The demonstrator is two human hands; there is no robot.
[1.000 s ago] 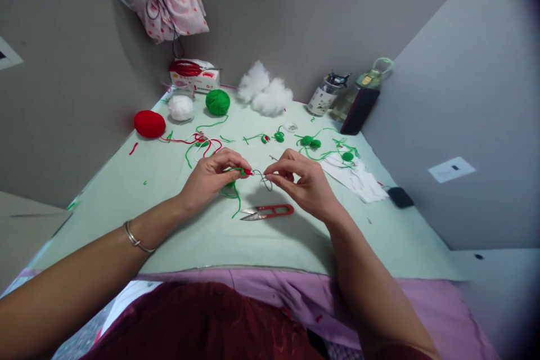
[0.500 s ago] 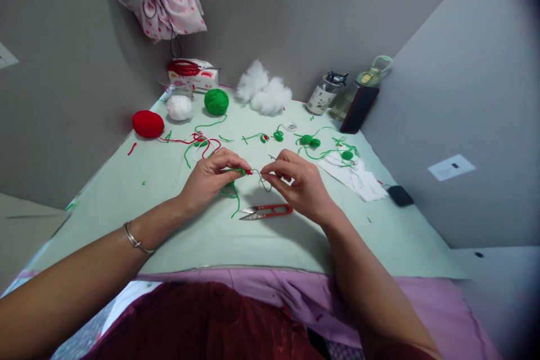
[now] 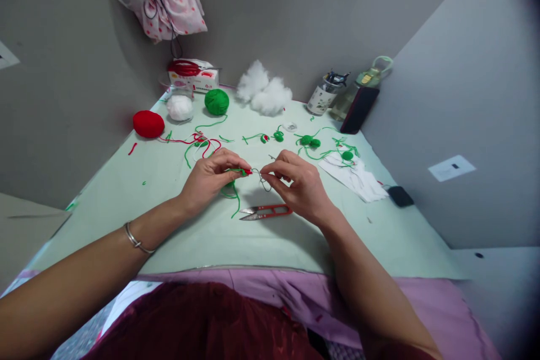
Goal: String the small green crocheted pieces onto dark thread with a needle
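My left hand [image 3: 214,176] is closed, pinching a small red and green yarn piece [image 3: 247,171] between thumb and fingertips. My right hand [image 3: 300,183], just to the right, pinches a thin dark thread [image 3: 266,184] that loops down and runs to the red end of that piece. A slim rod [image 3: 272,157] pokes out past the right fingers; its kind is too small to tell. Green yarn tails [image 3: 230,191] hang below my left hand. Red-handled thread snips [image 3: 270,212] lie on the table under the hands, blades pointing left.
Red [image 3: 148,124], white [image 3: 179,107] and green [image 3: 216,102] yarn balls sit at back left. White stuffing [image 3: 265,90] lies against the wall. Small green crocheted pieces [image 3: 310,141] lie behind my right hand, near crumpled white tissue [image 3: 354,177]. A phone [image 3: 360,109] leans on a bottle [image 3: 369,77].
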